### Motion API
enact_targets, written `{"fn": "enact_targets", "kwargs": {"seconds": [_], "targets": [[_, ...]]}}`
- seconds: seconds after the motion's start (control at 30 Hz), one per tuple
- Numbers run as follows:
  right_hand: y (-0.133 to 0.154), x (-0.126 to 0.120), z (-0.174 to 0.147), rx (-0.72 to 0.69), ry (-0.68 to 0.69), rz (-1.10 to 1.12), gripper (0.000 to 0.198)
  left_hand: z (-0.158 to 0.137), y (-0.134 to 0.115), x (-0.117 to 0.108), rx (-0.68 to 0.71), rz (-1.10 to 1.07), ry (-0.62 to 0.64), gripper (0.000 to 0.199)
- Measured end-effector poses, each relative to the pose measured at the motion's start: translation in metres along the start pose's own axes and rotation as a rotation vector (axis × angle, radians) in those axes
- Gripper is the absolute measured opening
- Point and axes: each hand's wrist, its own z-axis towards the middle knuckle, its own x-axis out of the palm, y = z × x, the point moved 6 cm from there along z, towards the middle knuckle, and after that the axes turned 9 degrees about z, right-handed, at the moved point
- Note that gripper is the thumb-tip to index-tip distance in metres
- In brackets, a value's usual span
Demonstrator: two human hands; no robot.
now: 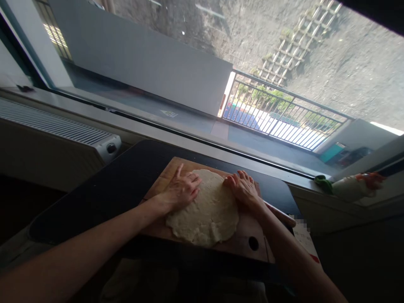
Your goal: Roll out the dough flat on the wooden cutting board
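A flat, roughly round sheet of dough (206, 214) with an uneven edge lies on a wooden cutting board (164, 176). My left hand (183, 188) rests on the upper left edge of the dough, fingers stretched out and thumb apart. On the opposite side, my right hand (242, 187) lies along the dough's upper right edge, its fingers extended. Neither hand grips anything. Partly behind my right forearm is a wooden rolling pin (285, 216), lying at the board's right side.
The board sits on a dark table (104, 193) beneath a window. A white radiator (104, 145) stands to the left. At the table's right edge lies a paper packet (304, 240). A pale container (350, 187) and a green object (323, 184) are by the sill.
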Motion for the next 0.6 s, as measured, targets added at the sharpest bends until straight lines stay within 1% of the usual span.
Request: {"fn": "enact_targets", "kwargs": {"seconds": [0.07,0.13,0.17,0.2,0.27,0.3,0.33,0.37,0.4,0.5,0.53,0.57,0.6], "targets": [[0.009,0.004,-0.017,-0.067,0.014,0.006,0.061,-0.002,0.001,0.002,-0.021,-0.013,-0.017,0.032],[0.023,0.008,-0.033,-0.225,0.051,0.002,0.071,-0.004,0.001,0.004,-0.030,-0.027,-0.032,0.033],[0.026,0.009,-0.035,-0.259,0.054,-0.002,0.075,-0.004,0.001,0.004,-0.030,-0.032,-0.035,0.033],[0.024,0.008,-0.032,-0.241,0.041,-0.012,0.077,-0.004,0.000,0.004,-0.028,-0.034,-0.036,0.033],[0.012,0.004,-0.013,-0.079,0.030,-0.028,0.074,-0.004,0.000,0.003,-0.023,-0.036,-0.034,0.033],[0.006,0.004,-0.003,0.001,0.053,-0.024,0.074,-0.004,0.000,0.002,-0.023,-0.035,-0.032,0.033],[0.002,0.004,0.003,0.041,0.069,-0.023,0.073,-0.004,0.000,0.002,-0.024,-0.035,-0.030,0.033],[0.002,0.004,0.005,0.040,0.078,-0.020,0.073,-0.003,0.000,0.001,-0.027,-0.037,-0.030,0.033],[0.006,0.006,0.003,0.002,0.083,-0.016,0.072,-0.003,0.000,0.001,-0.028,-0.040,-0.028,0.032],[0.027,0.009,-0.019,-0.221,0.065,-0.006,0.075,-0.003,0.000,0.002,-0.027,-0.059,-0.025,0.033],[0.030,0.009,-0.023,-0.254,0.045,-0.006,0.077,-0.003,-0.001,0.002,-0.028,-0.066,-0.026,0.033],[0.030,0.007,-0.021,-0.246,0.024,-0.013,0.077,-0.003,-0.001,0.002,-0.030,-0.072,-0.028,0.033],[0.026,0.005,-0.015,-0.189,0.005,-0.020,0.074,-0.003,-0.001,0.002,-0.032,-0.078,-0.029,0.033]]}}
